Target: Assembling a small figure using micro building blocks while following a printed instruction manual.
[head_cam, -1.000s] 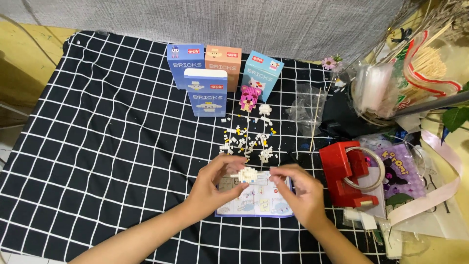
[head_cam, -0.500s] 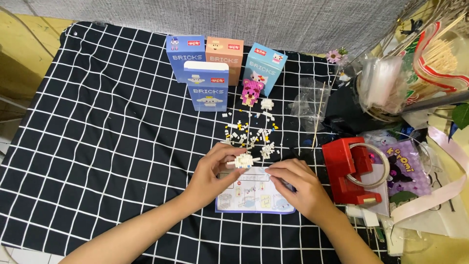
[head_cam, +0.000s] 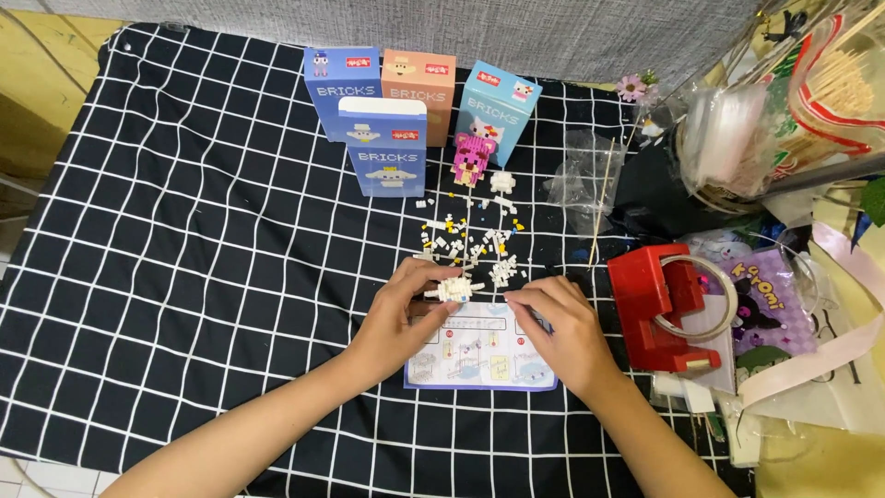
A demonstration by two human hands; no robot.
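White brick model (head_cam: 454, 290), one piece, sits pinched in the left hand (head_cam: 398, 314) fingertips above one instruction sheet (head_cam: 480, 355). Right hand (head_cam: 560, 327) rests curled on that sheet; its grip is unclear. Behind stand four boxes (head_cam: 383, 146), one pink figure (head_cam: 469, 157), and one red tape dispenser (head_cam: 656, 306) at right.

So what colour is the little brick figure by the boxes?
Pink small brick figure, head view.

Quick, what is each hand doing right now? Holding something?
Left hand: closed, pinching a small white brick model at the fingertips.
Right hand: fingers curled, resting on the instruction sheet; whether it holds anything cannot be told.
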